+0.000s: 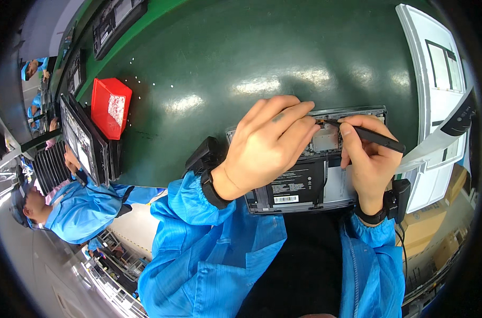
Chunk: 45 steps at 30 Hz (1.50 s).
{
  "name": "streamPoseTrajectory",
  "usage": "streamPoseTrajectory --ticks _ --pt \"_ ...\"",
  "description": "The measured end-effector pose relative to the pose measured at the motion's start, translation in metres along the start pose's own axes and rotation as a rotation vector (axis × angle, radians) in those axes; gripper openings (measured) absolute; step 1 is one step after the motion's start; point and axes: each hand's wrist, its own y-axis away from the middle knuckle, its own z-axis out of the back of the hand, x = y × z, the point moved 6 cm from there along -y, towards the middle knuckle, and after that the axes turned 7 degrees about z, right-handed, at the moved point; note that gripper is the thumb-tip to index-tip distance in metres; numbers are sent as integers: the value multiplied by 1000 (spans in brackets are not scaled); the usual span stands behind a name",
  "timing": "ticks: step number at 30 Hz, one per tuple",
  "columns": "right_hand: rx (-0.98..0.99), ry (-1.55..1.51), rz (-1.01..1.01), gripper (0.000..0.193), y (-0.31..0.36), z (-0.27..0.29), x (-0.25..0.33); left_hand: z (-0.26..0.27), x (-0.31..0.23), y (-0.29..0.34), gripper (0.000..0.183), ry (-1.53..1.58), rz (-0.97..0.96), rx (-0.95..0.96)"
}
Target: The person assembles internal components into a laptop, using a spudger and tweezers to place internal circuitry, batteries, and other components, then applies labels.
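An opened laptop base (235, 132) lies in front of me, its inside bare, with a black battery pack (289, 183) along the near side and circuit boards along the far side. My left hand (270, 143) rests over its left part, fingers bent and pressed together near the far edge. What those fingertips hold, if anything, is hidden. My right hand (369, 159) grips black tweezers (377, 139), their fine tip touching or just above the board close to my left fingertips. Both wrists wear black straps with a black device.
A red bin (104, 114) of small white pieces stands at left, several white bits scattered beside it. Stacked laptop parts (87, 140) lean next to it. White foam trays (421, 79) and a pale curved arm (437, 140) flank the right. A co-worker (87, 209) sits at left.
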Motion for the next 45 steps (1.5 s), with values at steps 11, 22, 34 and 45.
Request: streamPoseTrajectory --ticks 11,22,34,45 --pt "-5 73 -6 11 -3 -3 1 0 4 1 20 -2 48 -25" --pt "-12 53 15 12 -1 -1 1 -6 23 -5 17 211 330 187" --pt "-1 92 -4 12 -2 -2 -2 -10 26 -15 13 234 353 284" --pt "-32 25 45 12 -3 0 -1 -5 -4 13 45 -279 -173 161"
